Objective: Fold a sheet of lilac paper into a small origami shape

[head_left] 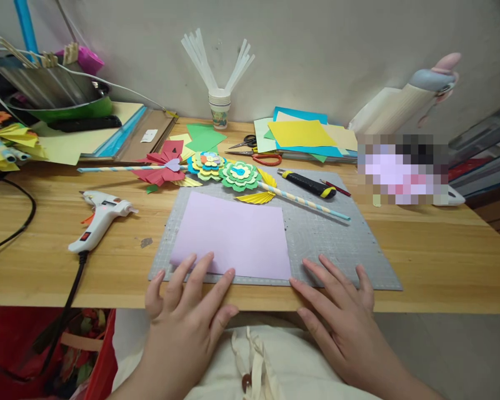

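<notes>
A sheet of light purple paper point(237, 236) lies flat on the left part of the grey cutting mat point(341, 255). The fingertips of my left hand point(187, 311) rest along its lower left edge, spread and holding nothing. Spread as well, my right hand point(341, 311) is at the mat's front, its index fingertip by the sheet's lower right corner. Past the sheet are paper flowers point(239, 175) in green, yellow and blue, with a striped stick point(304, 201) and yellow folded leaves point(258, 197). A black and yellow cutter point(310, 184) lies beyond the mat's middle.
At the left is a white glue gun point(102, 219) with a black cable. Scissors point(262, 158), coloured paper point(304, 136), a red paper flower point(164, 166) and a cup of glue sticks point(219, 108) stand or lie at the back. A red bag point(108, 355) is below the table's left front.
</notes>
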Available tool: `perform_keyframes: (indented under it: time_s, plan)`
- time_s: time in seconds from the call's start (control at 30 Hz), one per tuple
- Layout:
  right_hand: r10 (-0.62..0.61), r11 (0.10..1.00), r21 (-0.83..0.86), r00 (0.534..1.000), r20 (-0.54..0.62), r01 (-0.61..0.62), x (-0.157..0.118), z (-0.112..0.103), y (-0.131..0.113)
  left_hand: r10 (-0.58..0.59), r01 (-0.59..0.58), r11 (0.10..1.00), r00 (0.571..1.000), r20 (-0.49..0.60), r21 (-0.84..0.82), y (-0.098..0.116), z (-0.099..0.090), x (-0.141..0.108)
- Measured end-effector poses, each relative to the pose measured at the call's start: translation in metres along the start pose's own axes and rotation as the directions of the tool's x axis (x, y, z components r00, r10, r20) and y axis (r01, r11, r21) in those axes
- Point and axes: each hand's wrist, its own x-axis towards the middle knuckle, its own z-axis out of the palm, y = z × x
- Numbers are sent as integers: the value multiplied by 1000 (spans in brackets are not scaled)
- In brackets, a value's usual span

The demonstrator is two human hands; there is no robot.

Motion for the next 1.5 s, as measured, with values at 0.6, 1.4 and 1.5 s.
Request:
perform_keyframes:
  time_s: [0.6,1.4,1.5]
  plan:
    - [34,999,17,999,-18,-33,0,2,-5,-107,113,964,993,-38,240,-53,-14,-32]
    - [-471,874,177,878,85,452,104,-9,-25,76,-77,997,996,-47,-23,-36,-10,-6]
    - [-477,869,205,872,111,450,108,-9,-27,64,-66,997,997,-43,-33,-36,-10,-6]
